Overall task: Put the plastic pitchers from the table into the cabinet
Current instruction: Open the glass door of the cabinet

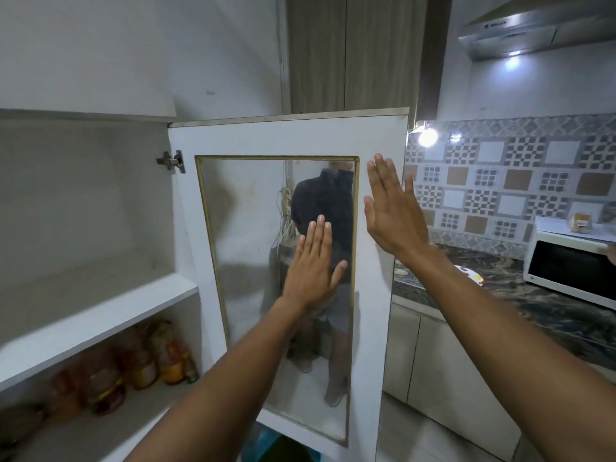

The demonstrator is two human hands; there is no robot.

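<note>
Head view shows the left hand (313, 271) and right hand (393, 211), each grip spread flat, against the white glass-paned cabinet door (286, 141), likely steadying it.

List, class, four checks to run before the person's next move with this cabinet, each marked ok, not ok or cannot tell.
1. Cabinet door open: ok.
2. Upper shelf has free room: ok.
3. Both hands free: ok; left hand lies flat on the door's glass, right hand is open at the door's edge.
4. Pitchers in sight: not ok, none visible.
5. Lower shelf space: cannot tell; blurred bottles stand there.
</note>
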